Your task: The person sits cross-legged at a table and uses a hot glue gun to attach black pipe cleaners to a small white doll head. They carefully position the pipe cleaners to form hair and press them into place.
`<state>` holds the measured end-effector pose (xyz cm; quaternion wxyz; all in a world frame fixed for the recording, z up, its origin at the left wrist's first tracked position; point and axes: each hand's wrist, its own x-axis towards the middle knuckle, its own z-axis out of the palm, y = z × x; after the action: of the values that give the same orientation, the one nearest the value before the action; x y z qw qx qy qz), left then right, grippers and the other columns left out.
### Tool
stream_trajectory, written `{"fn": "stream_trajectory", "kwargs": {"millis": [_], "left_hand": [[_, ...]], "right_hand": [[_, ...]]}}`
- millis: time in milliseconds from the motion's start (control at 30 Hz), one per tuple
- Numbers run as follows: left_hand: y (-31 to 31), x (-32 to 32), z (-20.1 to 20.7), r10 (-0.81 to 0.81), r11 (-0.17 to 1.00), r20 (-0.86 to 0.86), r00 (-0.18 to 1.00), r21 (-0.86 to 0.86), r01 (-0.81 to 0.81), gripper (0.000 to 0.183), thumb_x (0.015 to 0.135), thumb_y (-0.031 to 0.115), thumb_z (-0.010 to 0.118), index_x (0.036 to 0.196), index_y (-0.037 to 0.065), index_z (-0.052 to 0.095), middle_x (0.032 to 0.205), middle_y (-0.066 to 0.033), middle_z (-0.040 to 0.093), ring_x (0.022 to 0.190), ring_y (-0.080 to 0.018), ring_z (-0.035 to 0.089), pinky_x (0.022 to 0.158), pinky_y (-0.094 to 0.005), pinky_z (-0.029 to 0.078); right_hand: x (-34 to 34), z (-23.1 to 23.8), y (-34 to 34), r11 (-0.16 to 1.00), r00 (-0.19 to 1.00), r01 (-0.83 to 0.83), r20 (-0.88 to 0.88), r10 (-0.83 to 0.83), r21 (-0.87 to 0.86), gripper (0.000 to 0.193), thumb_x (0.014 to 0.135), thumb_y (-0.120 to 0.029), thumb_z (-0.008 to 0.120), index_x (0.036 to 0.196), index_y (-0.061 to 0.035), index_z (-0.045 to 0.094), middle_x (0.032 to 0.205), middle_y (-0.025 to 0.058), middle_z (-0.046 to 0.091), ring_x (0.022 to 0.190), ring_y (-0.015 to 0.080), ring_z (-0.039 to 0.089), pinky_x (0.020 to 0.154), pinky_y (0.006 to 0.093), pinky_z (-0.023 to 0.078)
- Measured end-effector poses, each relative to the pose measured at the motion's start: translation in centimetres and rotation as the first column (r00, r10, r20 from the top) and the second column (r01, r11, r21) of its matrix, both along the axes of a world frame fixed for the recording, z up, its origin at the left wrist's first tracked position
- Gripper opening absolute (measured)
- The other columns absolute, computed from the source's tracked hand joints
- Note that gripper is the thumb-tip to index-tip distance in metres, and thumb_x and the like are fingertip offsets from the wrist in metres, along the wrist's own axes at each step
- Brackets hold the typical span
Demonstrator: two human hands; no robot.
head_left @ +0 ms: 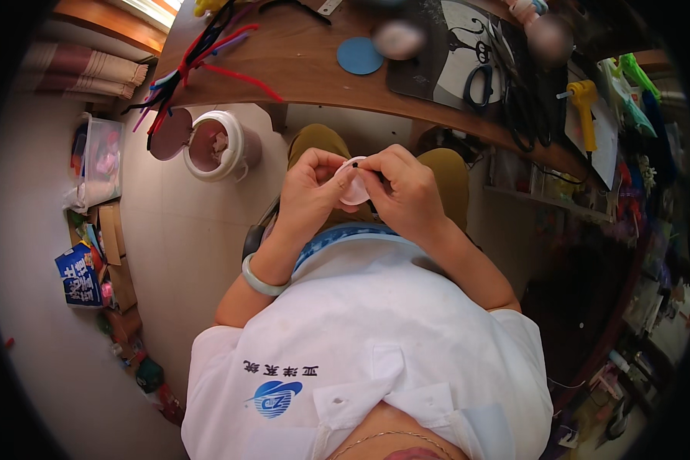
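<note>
Beside the wooden desk (pixel 307 73), pale floor (pixel 184 238), open bin (pixel 238 146)

A craft workroom: fuzzy red-and-black pipe cleaners (pixel 183 70) toward eleven o'clock, a yellow plastic glue gun (pixel 586 106) at two.

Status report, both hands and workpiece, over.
Left hand gripping pale round piece. Right hand at its edge, by small black spot. Blue-handled scissors on mat, apart.
</note>
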<state>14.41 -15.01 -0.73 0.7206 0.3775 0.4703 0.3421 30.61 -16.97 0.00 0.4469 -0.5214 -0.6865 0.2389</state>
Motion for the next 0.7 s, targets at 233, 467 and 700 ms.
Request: {"fn": "stream_trajectory", "kwargs": {"millis": [233,467,700], "left_hand": [[-0.3,0.4,-0.7,0.077,0.982,-0.186,0.980,0.185,-0.042,0.014,0.088,0.007,0.061,0.094,-0.006,0.058,0.082,-0.0114,0.067,0.071,-0.0117,0.065,0.059,-0.0243,0.056],[-0.3,0.1,-1.6,0.020,0.989,-0.219,0.976,0.146,0.012,0.015,0.087,0.005,0.061,0.096,-0.007,0.060,0.082,-0.0099,0.067,0.072,-0.0104,0.064,0.064,-0.0227,0.054],[-0.1,0.1,-1.2,-0.041,0.999,-0.085,0.996,-0.032,0.038,0.016,0.091,0.009,0.059,0.099,-0.005,0.059,0.087,-0.0088,0.066,0.075,-0.0105,0.064,0.066,-0.0212,0.054]], "right_hand": [[-0.1,-0.3,-0.2,1.000,1.000,-0.011,0.018,0.011,-0.005,0.008,0.076,-0.003,0.066,0.081,-0.0039,0.059,0.074,0.0088,0.055,0.061,0.0260,0.057,0.052,0.0339,0.046],[0.2,-0.1,-0.1,0.996,0.999,-0.006,0.046,0.010,-0.090,0.005,0.078,-0.004,0.063,0.079,-0.0029,0.059,0.075,0.0100,0.056,0.062,0.0276,0.057,0.054,0.0349,0.047],[0.9,-0.3,0.1,0.979,0.995,-0.033,0.089,0.052,-0.203,0.005,0.080,-0.006,0.060,0.077,-0.0023,0.059,0.075,0.0112,0.056,0.066,0.0290,0.057,0.058,0.0373,0.048]]}}
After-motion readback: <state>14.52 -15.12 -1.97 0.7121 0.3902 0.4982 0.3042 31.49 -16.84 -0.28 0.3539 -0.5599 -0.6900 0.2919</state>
